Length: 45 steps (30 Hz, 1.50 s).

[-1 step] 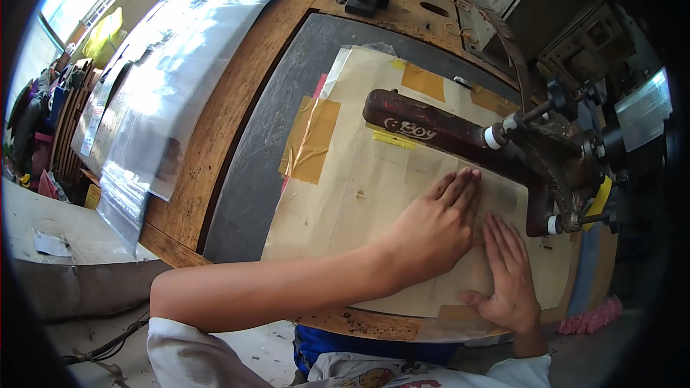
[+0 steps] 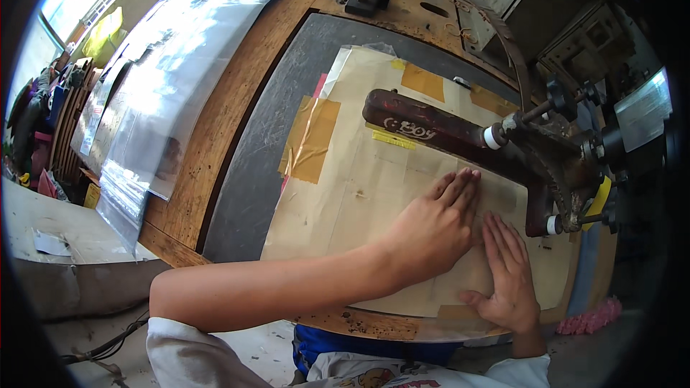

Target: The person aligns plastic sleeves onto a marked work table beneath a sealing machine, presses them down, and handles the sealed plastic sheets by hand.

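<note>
My left hand [image 2: 435, 236] lies palm down on a beige, paper-covered board [image 2: 345, 223], its fingers stretched out and close together, pointing away from me. To its right, my right hand [image 2: 507, 276] rests on the same board with fingers extended and thumb spread toward the left. The fingertips of both hands are near the dark maroon bar [image 2: 438, 129] of a machine, without touching it. Faint straight lines run across the board around the hands. Whether a thin clear sheet lies beneath the palms, I cannot tell. Neither hand grips anything.
Brown tape [image 2: 314, 140] and a short yellow strip [image 2: 393, 141] are stuck to the board. Clear plastic sheets [image 2: 180, 79] lie along the wooden table's left side. Metal clamps and knobs [image 2: 560, 97] stand at the right. A pink bundle [image 2: 591, 316] is at the lower right.
</note>
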### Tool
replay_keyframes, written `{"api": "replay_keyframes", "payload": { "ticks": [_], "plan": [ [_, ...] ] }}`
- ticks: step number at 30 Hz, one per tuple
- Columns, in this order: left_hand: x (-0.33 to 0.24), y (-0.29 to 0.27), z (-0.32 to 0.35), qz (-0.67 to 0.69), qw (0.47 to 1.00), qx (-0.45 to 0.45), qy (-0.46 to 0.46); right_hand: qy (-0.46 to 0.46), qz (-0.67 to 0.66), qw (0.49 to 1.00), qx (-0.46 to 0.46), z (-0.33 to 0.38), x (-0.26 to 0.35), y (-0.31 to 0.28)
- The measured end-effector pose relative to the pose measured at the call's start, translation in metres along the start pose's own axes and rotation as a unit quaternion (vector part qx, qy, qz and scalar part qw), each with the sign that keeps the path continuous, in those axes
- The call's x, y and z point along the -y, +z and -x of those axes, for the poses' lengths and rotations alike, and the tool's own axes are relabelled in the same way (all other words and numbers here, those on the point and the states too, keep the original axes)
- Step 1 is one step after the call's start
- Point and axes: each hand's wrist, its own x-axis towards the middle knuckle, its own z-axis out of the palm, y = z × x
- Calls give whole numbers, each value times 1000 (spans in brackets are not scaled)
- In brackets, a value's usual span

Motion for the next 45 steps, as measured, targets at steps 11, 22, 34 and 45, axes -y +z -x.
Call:
{"api": "replay_keyframes", "payload": {
  "ticks": [11,22,34,45],
  "plan": [
    [5,-4,0,11,1000,-24,17,15,-25,999,-37,-4,3,12],
    [17,-58,-3,16,993,107,-42,-10,-30,997,-76,1,4,7],
    [29,-70,-14,132,973,173,-80,-34,-20,994,-103,4,2,13],
    [14,-74,-15,59,971,217,-78,-21,-20,996,-83,2,1,11]
  ]
}}
